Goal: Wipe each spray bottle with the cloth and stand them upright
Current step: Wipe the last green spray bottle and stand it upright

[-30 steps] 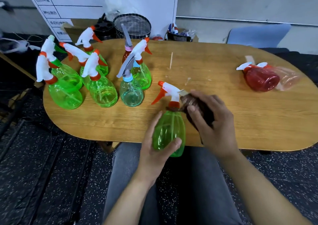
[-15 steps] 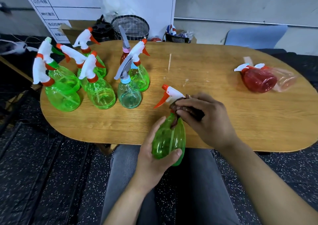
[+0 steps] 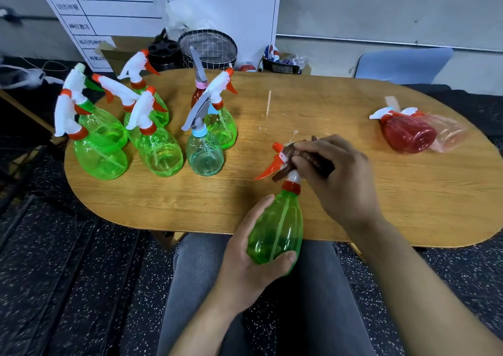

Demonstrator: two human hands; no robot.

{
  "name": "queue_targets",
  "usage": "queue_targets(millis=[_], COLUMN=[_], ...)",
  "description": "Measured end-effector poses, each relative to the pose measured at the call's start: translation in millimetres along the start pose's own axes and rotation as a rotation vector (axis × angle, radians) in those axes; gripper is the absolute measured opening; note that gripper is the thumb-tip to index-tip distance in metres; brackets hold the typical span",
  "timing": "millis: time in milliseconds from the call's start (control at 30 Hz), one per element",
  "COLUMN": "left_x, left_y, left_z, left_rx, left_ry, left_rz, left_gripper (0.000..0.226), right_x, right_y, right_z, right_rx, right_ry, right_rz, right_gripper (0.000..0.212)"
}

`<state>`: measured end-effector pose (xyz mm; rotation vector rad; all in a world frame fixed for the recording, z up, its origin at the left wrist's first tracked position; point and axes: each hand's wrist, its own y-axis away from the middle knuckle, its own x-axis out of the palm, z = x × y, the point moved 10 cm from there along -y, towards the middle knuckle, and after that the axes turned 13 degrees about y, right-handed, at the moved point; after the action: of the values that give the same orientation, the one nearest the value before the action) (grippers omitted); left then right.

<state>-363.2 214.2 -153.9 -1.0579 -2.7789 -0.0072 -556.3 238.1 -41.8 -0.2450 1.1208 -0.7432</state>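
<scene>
Wood makes the top of the long round-ended table (image 3: 353, 192), and it sits on a dark speckled floor (image 3: 68, 287). Behind it leans a white board (image 3: 152, 9) with lines and writing, next to a wire basket (image 3: 208, 46).

On the left side of the table stands a bunch of green spray bottles (image 3: 159, 148) with white and red tops, all upright. A pale blue bottle (image 3: 204, 155) with a grey top stands with them. Far on the right, a red bottle (image 3: 407, 133) lies on its side, touching a clear pink one (image 3: 449, 135) that lies down too.

At the near edge of the table, the left hand (image 3: 245, 263) wraps its fingers and thumb round the fat part of a green bottle (image 3: 277, 230). This bottle tilts, with its top pointing away over the table. The right hand (image 3: 337, 176) squeezes a dark brown cloth (image 3: 304, 159) and presses it on the bottle's white top, just above the red trigger (image 3: 268, 171). Grey trousers (image 3: 313, 301) show below.
</scene>
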Motion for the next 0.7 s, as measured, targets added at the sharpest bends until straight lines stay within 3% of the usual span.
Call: queue_targets(millis=[100, 233, 400, 567, 700], left_x=[1, 4, -1, -5, -7], left_y=[0, -1, -3, -3, -3], left_z=[1, 2, 5, 1, 0], left_rx=[0.008, 0.011, 0.009, 0.03, 0.041], left_ry=[-0.016, -0.017, 0.015, -0.032, -0.051], left_rz=[-0.005, 0.026, -0.007, -0.008, -0.016], left_gripper=[0.082, 0.083, 0.081, 0.085, 0.085], right_x=[13, -3, 21, -8, 10], right_y=[7, -1, 12, 2, 13], right_z=[23, 10, 42, 3, 16], right_rx=[-0.13, -0.012, -0.188, 0.026, -0.091], right_ry=[0.037, 0.076, 0.118, 0.089, 0.07], right_rz=[0.07, -0.068, 0.083, -0.089, 0.024], right_gripper=[0.023, 0.024, 0.027, 0.022, 0.023])
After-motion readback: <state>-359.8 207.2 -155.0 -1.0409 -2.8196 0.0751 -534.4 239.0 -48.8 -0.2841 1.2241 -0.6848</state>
